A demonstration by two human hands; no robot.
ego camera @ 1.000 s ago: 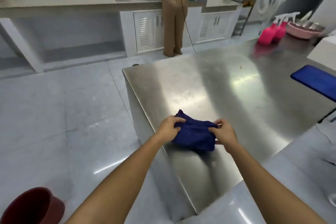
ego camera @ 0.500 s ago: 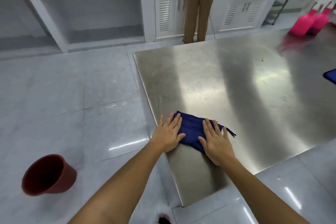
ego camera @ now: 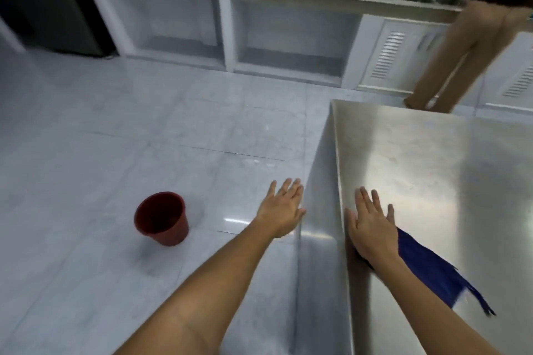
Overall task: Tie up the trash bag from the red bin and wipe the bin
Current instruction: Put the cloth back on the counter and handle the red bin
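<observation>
On the pale tiled floor [ego camera: 115, 130], left of me, the round red plastic bin [ego camera: 161, 217] stands upright, no bag showing inside it. Right of it, the stainless steel table [ego camera: 432, 167]. My right hand [ego camera: 372, 228] lies flat, fingers spread, near the table's edge, pinning one end of the dark blue cloth [ego camera: 427, 262]. My left hand [ego camera: 281, 207] hangs off the table, fingers spread, grasping nothing.

Red bin [ego camera: 161, 217] on pale grey tiled floor [ego camera: 115, 130], dark blue cloth [ego camera: 427, 262] under the right grip, shiny silver desk [ego camera: 432, 167].
</observation>
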